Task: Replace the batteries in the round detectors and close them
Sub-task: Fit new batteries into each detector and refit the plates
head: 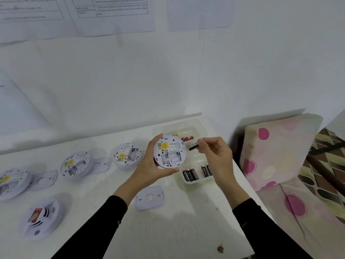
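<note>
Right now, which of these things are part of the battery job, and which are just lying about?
Part of the job:
- detector held open in the left hand
- battery pinched in the right hand
- black batteries in the near tray
- open detectors waiting on the table
- back plate

Just lying about:
- spotted cushion
- papers on the wall

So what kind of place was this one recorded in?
Probably a makeshift workstation in a plain room, not a factory line: a scuffed white table against a white wall with printed sheets taped up, several opened round detectors laid out, and a polka-dot cushion beside the table.
</note>
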The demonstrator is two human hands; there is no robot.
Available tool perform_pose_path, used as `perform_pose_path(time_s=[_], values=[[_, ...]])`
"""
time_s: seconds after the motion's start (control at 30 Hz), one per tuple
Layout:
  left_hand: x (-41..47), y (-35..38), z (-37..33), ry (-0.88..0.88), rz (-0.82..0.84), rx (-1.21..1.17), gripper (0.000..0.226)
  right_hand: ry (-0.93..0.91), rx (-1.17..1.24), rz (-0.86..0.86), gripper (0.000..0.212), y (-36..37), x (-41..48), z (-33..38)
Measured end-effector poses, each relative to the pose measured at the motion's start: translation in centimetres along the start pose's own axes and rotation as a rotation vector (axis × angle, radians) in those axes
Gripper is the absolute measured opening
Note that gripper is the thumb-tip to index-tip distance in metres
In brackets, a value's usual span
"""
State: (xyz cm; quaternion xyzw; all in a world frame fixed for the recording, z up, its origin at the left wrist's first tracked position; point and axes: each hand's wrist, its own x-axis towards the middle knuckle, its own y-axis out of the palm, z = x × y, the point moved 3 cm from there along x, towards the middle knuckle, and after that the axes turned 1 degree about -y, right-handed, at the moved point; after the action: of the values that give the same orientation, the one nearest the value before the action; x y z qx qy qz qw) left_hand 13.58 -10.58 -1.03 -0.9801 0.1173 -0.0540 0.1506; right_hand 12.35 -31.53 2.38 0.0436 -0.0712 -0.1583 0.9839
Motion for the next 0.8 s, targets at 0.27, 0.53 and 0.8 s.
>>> perform_pose_path(time_s=[0.27, 0.53, 0.8], values=[[0.5, 0.2, -0.5, 0.009, 0.006, -0.012, 0.113, -0.154, -0.251, 0.113, 0.008, 2.1, -2.0, -1.4], [0.5, 0.4, -1.1, -0.005, 0.034, -0.066, 0.111, 0.108, -0.049, 0.263, 0.005, 2.6, -1.8, -2.1], [0.3, 0.5, -1.2, -0.019, 0.035, -0.08, 0.11, 0.712, 0.445, 0.425, 0.062, 2.5, -0.4, -1.4]])
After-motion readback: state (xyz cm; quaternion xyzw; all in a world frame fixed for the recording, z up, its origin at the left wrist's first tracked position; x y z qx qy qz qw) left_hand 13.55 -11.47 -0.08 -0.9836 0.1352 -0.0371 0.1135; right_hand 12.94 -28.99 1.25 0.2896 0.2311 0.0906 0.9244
